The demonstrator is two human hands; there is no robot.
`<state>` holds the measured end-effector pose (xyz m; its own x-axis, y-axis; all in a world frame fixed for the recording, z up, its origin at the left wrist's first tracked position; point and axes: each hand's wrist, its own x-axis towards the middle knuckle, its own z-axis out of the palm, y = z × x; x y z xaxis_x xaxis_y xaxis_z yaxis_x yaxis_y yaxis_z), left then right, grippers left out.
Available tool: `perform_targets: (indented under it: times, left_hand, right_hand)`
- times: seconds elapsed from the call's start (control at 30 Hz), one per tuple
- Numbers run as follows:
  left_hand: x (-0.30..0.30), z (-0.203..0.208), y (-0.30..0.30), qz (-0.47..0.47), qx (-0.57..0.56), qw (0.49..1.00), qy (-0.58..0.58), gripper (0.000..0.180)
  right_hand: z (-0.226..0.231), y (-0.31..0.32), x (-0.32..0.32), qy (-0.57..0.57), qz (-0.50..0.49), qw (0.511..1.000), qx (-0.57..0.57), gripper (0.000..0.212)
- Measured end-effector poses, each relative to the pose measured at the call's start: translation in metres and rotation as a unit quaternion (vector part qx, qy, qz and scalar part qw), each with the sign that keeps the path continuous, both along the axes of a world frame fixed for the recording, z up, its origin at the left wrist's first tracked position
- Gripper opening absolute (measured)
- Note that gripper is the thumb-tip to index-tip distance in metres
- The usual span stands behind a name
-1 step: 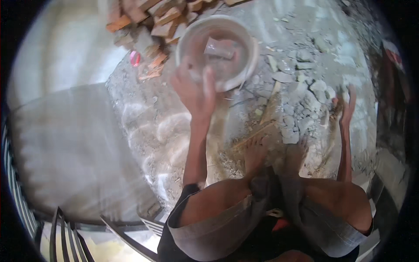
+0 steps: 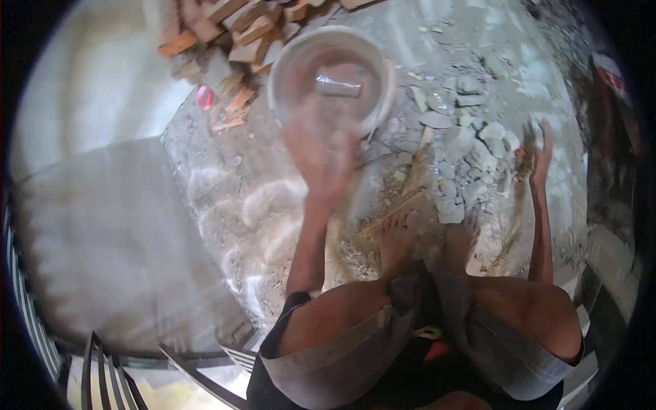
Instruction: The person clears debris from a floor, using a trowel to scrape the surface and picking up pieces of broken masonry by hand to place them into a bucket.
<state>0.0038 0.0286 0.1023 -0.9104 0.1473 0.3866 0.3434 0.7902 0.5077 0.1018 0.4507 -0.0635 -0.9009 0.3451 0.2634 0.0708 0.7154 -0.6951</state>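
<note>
Whitish and round, the bucket [image 2: 390,89] stands on the dusty floor [image 2: 232,160] ahead of us, just beside a heap of broken bricks [image 2: 246,34]. Inside it lies 1 shiny, clear-looking piece [image 2: 338,84], too blurred for us to name. Our left hand [image 2: 321,154] is at the bucket's near side, smeared by motion; we cannot tell whether its fingers grip the rim, touch it or pass in front of it. Our right hand [image 2: 540,147] is well apart from the bucket, at the far edge of the grey rubble [image 2: 488,143]; its fingers reach out away from us, but we cannot tell whether they hold anything.

As we judge it, the main risk is at the rim: if our left hand alone pulled or pushed there, the bucket could tip on the uneven debris and spill its contents. Our 2 hands are bare, so broken edges in the rubble could cut or scrape the fingers. Our bare feet [image 2: 396,236] are close to those fragments and to a strip of wood [image 2: 418,164]; a careless step could hurt them. The bricks lie loosely, and a knock from the bucket could make some slide.
</note>
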Motion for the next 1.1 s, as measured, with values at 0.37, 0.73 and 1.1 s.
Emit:
perform_targets:
  times: [0.37,0.73,1.1]
  left_hand:
    - [-0.019,-0.143,0.104,-0.08,0.041,0.989,-0.12,0.079]
    - [-0.029,-0.163,0.148,-0.034,0.048,0.967,-0.249,0.068]
    - [0.008,-0.147,0.154,-0.012,0.448,0.809,-0.381,0.052]
  right_hand:
    - [-0.03,-0.01,-0.037,0.039,0.135,0.954,-0.265,0.061]
    - [-0.019,-0.055,-0.037,0.031,0.047,0.955,-0.292,0.052]
    - [-0.003,-0.133,-0.044,-0.008,-0.019,0.78,-0.625,0.034]
